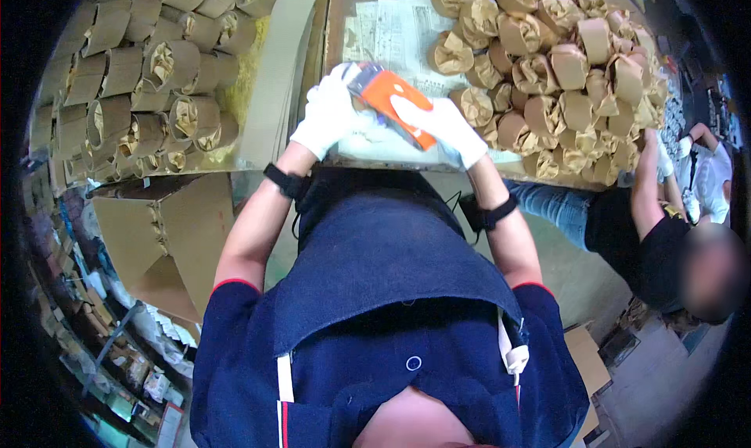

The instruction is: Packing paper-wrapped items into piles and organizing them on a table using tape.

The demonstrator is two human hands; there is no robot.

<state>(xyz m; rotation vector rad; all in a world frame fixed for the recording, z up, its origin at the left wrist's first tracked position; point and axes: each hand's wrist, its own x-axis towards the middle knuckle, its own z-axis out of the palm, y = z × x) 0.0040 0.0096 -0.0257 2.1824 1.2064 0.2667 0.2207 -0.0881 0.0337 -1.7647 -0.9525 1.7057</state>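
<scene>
An orange pack (395,104) is held over the tabletop (339,26), between the white-gloved left hand (325,115) and right hand (452,129). A long, straight-edged shape is presented, slanted so that its far end is set at the left fingers and its near end is brought just below the right fingers. Most of the upper face is coloured a bright, even orange; by the left fingers it is ended by a dark, greyish, slightly shiny band, and a darker edge is shown along the side turned toward the left palm. The pack is clamped by the right fingers, with the thumb laid across the orange face and the rest hidden from sight. The left fingers are bent against the dark end, but whether they are closed on it cannot be told. Beside the left palm, a whitish and bluish patch is blurred and cannot be identified. Whether the pack is a box or a bag cannot be made out. Beyond the fingers, printed paper (399,30) is partly covered by the hands. To the right of the right fingers, brown tubes (536,73) are heaped, many hidden by others; left of the left fingers, past card sheets (275,80), more tubes (170,61) are cut off by the dark rim.
</scene>
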